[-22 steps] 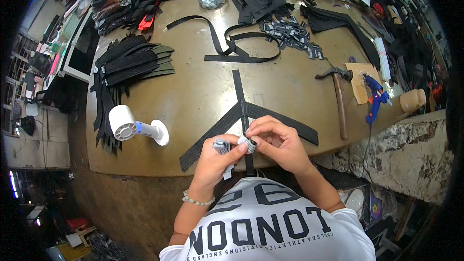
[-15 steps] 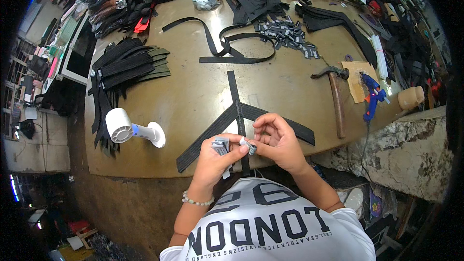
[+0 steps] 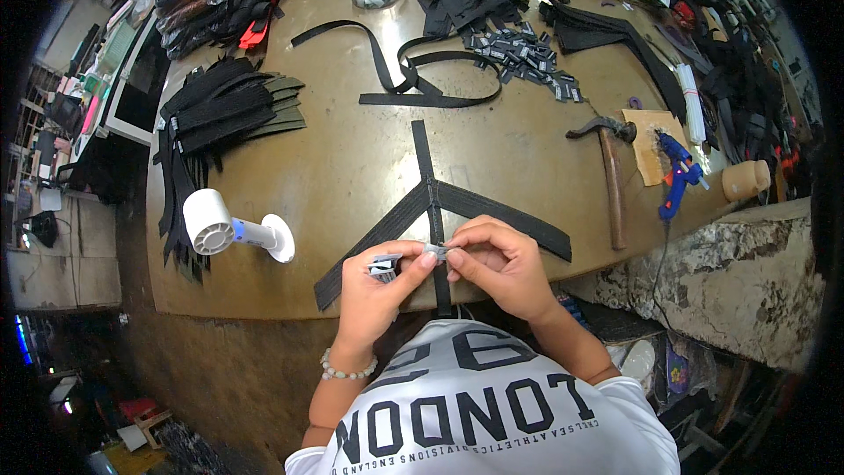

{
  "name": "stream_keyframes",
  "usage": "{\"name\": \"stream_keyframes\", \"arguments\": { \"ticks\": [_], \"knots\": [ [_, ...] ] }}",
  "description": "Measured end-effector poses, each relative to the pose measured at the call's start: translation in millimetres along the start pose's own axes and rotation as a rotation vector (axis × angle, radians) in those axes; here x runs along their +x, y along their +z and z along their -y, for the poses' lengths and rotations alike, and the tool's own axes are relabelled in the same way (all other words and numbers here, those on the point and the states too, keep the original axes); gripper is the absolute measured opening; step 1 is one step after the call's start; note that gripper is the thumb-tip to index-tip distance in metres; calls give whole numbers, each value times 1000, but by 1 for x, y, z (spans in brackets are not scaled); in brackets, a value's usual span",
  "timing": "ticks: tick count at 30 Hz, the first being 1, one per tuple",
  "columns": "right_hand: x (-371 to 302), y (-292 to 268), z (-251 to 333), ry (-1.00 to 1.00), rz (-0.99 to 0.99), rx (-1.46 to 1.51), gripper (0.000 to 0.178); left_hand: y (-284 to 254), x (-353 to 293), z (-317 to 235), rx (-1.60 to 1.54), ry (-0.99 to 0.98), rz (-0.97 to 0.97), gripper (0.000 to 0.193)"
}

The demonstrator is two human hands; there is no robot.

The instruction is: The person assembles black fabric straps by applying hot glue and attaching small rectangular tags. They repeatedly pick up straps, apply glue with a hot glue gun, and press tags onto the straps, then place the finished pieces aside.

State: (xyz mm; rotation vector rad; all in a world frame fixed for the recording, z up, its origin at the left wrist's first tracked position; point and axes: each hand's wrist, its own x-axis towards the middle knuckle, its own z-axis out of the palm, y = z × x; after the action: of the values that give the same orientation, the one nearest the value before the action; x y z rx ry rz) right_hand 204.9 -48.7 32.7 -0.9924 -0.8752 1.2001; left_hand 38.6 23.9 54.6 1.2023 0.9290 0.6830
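Observation:
Just above the table's near edge, my left hand [image 3: 371,292] and my right hand [image 3: 507,271] meet fingertip to fingertip. Thumb and forefinger of each pinch a small grey-white fabric label [image 3: 435,252] between them. More folded labels [image 3: 383,267] are tucked in the curled fingers of my left hand. Beneath both hands lies a flat black webbing piece [image 3: 505,221] with two wide arms spreading toward me and a narrow strap [image 3: 423,151] running through the middle. My fingers hide part of that strap.
A white handheld fan [image 3: 251,233] lies to the left, near black strap bundles [image 3: 224,105]. On the right are a hammer [image 3: 613,185], a blue glue gun [image 3: 675,178] and a tape roll [image 3: 745,179]. Farther back lie a loose black strap [image 3: 422,99] and a label pile [image 3: 527,57].
My right fingers have closed in on the label, and it now sits flatter between both hands. The labels in my left hand have tilted, and the whole view has shifted slightly.

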Motion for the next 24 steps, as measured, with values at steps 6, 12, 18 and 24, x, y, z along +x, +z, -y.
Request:
{"name": "stream_keyframes", "arguments": {
  "ticks": [6,12,18,24],
  "knots": [
    [2,0,1,28,-33,-17,13,6,0,2,52,64,-22,13],
    [6,-4,-3,77,-35,34,17,3,5,4,155,102,-60,13],
    [15,-4,-4,127,-93,5,15,1,16,3,233,99,-59,13],
    [37,-11,-1,25,-192,-613,16,10,37,2,691,344,-105,11]
  ]
}}
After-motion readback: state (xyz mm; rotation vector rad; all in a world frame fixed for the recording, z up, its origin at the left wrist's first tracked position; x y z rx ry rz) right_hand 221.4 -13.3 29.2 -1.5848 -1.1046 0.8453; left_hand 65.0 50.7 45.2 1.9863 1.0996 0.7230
